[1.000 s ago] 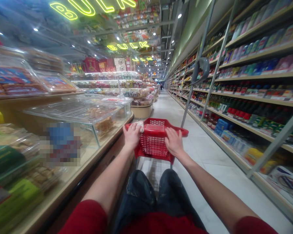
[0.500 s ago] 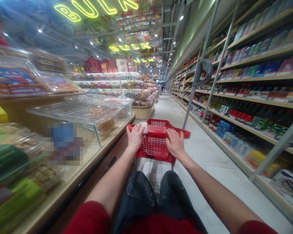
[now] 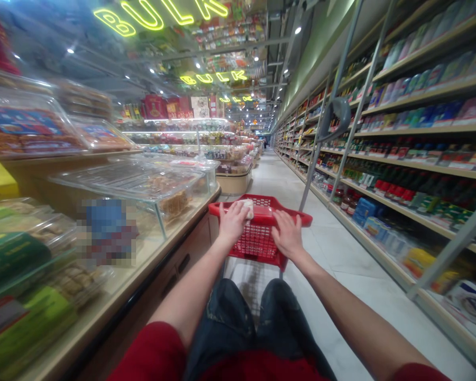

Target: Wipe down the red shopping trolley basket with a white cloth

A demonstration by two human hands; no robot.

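A red plastic shopping cart (image 3: 257, 241) stands in front of me in a store aisle. My left hand (image 3: 232, 222) grips its near rim on the left, with a small white crumpled thing (image 3: 247, 208) pressed under the fingers. My right hand (image 3: 287, 234) lies on the rim to the right, fingers curled over the edge. Both forearms reach forward from red sleeves, and my dark trousers show below.
A glass-topped bulk food counter (image 3: 143, 182) runs close along the left. Long shelves of packaged goods and bottles (image 3: 400, 174) line the right, with a slanted metal ladder (image 3: 333, 116) leaning on them. The pale tiled aisle (image 3: 277, 180) stretches ahead.
The cart and both hands have shifted slightly rightward and forward along the aisle. The counter on the left has slid nearer. Both hands keep their hold on the rim.
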